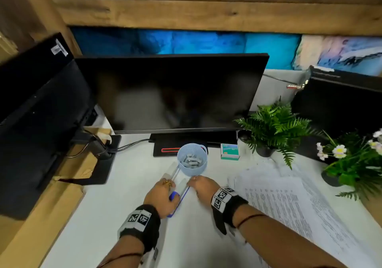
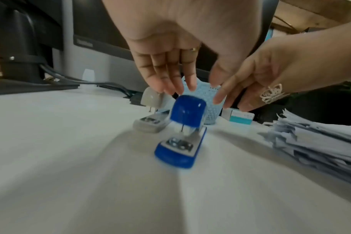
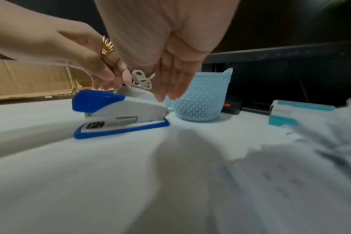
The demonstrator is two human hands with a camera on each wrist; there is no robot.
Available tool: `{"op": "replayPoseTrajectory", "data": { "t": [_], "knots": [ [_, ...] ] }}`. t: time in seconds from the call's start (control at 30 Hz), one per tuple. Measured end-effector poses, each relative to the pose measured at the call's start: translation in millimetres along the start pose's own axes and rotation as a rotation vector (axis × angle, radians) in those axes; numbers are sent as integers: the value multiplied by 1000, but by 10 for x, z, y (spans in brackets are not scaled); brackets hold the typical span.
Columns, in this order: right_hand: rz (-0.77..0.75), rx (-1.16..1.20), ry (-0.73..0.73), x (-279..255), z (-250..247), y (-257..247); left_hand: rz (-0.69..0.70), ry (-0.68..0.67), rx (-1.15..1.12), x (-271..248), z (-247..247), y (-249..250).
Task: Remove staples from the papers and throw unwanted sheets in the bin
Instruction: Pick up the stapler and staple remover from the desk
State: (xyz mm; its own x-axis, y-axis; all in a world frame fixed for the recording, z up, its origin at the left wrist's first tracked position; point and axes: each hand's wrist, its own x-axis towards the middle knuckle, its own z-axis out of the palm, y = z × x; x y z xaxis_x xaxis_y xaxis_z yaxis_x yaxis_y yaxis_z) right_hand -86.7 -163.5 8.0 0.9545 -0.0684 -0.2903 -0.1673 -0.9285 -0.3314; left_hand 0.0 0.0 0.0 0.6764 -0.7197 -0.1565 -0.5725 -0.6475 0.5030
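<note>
on the white desk [image 1: 128,185], both hands' straight fingers [image 2: 170,82] hover empty above the blue stapler [image 2: 180,142].

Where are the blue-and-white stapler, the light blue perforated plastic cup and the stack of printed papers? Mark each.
blue-and-white stapler [image 3: 118,110], right wrist view, white side.
light blue perforated plastic cup [image 3: 200,102], right wrist view, outer wall.
stack of printed papers [image 1: 289,201], head view, top sheet.

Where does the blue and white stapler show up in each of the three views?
Head: blue and white stapler, lower centre, between the two hands, partly hidden.
Left wrist: centre, front end toward camera.
Right wrist: left of centre, side-on.
Shared landmark: pale blue perforated plastic cup just beyond it.
</note>
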Motion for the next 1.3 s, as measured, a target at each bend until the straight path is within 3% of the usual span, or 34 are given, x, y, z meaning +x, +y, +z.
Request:
{"op": "replayPoseTrajectory", "data": {
  "t": [0.2, 0.4, 0.53, 0.73, 0.83, 0.97, 1.07, 1.2, 1.3],
  "knots": [
    [-20, 128, -30, 118, 287, -78, -113, -89, -73, -72, 166, -152],
    [13, 31, 81, 21, 268, -26, 40, -94, -191, -45, 255, -64],
    [-5, 81, 29, -71, 288, 18, 143, -138, -250, -12, 358, -69],
    [37, 158, 79, -131, 285, 104, 161, -168, -329, 19, 489, -56],
    [29, 200, 124, -174, 329, 104, 64, -183, -366, 24, 538, -95],
    [43, 309, 220, -216, 375, 114, 79, -185, -327, 21, 576, -130],
    [147, 466, 342, -301, 289, 136, 131, -156, -229, 58, 530, -203],
    [172, 574, 343, -398, 252, 110, 163, -191, -112, 140, 458, -192],
    [64, 440, 309, -424, 240, 76, 200, -223, -76, 151, 448, -164]
  ]
}}
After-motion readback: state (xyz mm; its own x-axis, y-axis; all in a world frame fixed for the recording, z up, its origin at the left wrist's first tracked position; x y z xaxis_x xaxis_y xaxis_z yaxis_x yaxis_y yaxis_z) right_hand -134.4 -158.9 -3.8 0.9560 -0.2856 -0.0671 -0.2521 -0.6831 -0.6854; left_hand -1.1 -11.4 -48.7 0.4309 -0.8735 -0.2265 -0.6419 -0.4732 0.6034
